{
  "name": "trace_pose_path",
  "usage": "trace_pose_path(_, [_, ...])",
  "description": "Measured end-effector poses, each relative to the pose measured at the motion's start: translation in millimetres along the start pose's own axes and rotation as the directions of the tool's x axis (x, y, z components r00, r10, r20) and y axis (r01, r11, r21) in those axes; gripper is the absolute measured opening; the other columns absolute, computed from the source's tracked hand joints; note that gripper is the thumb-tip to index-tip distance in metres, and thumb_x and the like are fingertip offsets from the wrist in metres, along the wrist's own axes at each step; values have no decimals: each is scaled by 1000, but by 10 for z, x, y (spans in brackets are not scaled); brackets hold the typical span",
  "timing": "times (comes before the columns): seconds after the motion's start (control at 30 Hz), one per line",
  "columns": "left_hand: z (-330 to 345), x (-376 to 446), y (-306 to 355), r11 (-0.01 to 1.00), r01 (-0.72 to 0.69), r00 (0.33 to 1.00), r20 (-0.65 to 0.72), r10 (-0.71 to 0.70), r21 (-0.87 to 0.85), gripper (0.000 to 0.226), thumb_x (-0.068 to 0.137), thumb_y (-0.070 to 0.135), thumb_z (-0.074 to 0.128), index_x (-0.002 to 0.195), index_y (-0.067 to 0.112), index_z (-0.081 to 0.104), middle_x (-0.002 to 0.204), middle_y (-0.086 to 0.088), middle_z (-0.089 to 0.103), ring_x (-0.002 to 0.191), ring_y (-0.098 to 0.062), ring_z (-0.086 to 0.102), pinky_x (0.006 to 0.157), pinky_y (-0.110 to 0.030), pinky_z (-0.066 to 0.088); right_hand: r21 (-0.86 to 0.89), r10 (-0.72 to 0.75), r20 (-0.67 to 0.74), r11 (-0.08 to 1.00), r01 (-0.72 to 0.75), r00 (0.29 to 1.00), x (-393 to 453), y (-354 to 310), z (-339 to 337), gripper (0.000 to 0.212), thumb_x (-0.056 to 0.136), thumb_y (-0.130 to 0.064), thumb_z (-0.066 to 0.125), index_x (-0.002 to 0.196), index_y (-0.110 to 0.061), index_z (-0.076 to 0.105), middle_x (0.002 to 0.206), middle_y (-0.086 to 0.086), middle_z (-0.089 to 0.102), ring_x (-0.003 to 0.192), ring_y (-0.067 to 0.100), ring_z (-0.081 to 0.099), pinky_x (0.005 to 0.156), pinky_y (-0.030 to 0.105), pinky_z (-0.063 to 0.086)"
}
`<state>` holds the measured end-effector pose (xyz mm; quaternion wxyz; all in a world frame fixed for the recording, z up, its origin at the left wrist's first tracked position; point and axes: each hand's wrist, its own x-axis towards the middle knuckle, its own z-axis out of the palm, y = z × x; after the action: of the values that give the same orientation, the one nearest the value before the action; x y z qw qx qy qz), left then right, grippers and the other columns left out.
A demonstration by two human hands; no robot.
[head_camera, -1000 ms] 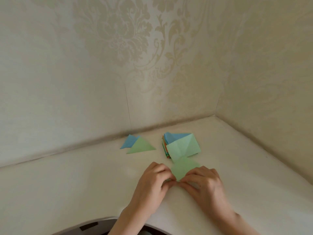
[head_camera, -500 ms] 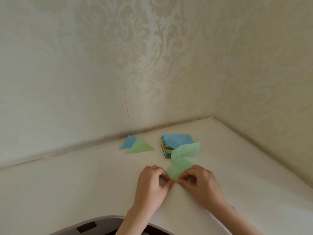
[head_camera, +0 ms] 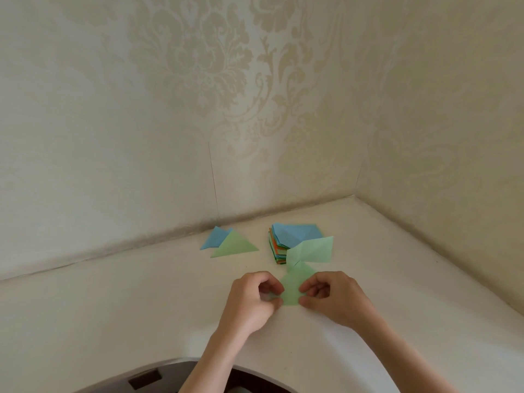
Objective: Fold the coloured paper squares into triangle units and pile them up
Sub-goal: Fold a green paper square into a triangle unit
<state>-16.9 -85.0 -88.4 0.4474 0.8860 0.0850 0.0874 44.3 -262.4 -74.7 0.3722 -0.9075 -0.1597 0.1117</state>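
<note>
A light green paper point(head_camera: 295, 287) lies on the white table between my hands. My left hand point(head_camera: 252, 299) pinches its near left corner and my right hand point(head_camera: 334, 299) pinches its near right corner. Behind it stands a stack of coloured paper squares point(head_camera: 286, 236) with a blue sheet on top. A creased green sheet point(head_camera: 312, 249) leans off the stack's near right side. To the left lie two folded triangles, a green one point(head_camera: 234, 245) partly over a blue one point(head_camera: 214, 239).
The white table point(head_camera: 127, 307) sits in a corner, with patterned walls at the back and on the right. Its near edge curves inward around a dark gap point(head_camera: 158, 378) at the bottom.
My hands have moved slightly apart along the green paper's near edge, showing more of it. The green sheet on the stack has slid down to the right, uncovering the blue sheet.
</note>
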Motion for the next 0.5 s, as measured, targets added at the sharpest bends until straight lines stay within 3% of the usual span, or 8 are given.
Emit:
trace_pose_path(0.1, [-54, -24, -42, 999, -28, 998, 54, 29, -21, 19, 73, 14, 73, 83, 30, 68, 81, 18, 65, 83, 7, 54, 68, -3, 36, -91, -16, -41, 996, 12, 999, -19, -18, 100, 14, 76, -44, 72, 76, -32, 66, 70, -14, 61, 63, -2, 53, 59, 12, 41])
trace_pose_path(0.17, [-75, -57, -93, 995, -100, 988, 116, 100, -7, 28, 73, 17, 73, 93, 35, 66, 94, 21, 63, 93, 3, 52, 76, -4, 35, -209, -36, -69, 978, 21, 997, -17, -20, 182, 14, 83, -46, 64, 76, -35, 58, 74, -14, 54, 73, 5, 52, 73, 24, 44])
trace_pose_path(0.23, [-96, -101, -126, 983, -184, 971, 155, 180, 17, 38, 73, 16, 70, 102, 39, 62, 104, 25, 58, 102, 2, 47, 83, -6, 33, -284, -68, -48, 957, 52, 996, -28, -18, 208, 14, 90, -44, 55, 79, -35, 52, 78, -15, 46, 82, 8, 49, 80, 28, 39])
trace_pose_path(0.37, [-82, -136, -142, 946, -310, 943, 155, 294, 96, 49, 69, 19, 56, 114, 37, 60, 116, 32, 53, 118, -1, 38, 98, -12, 30, -237, -87, 91, 966, 107, 992, -63, 31, 87, 20, 96, -38, 48, 75, -36, 47, 84, -12, 45, 83, 7, 45, 82, 26, 34])
trace_pose_path(0.5, [5, -153, -155, 886, -412, 911, 135, 390, 213, 34, 76, 24, 59, 109, 33, 64, 109, 30, 55, 110, 0, 43, 96, -24, 38, -158, -138, 157, 974, 163, 978, -69, 75, -28, 22, 94, -37, 53, 73, -38, 48, 83, -11, 49, 75, 2, 46, 72, 17, 35])
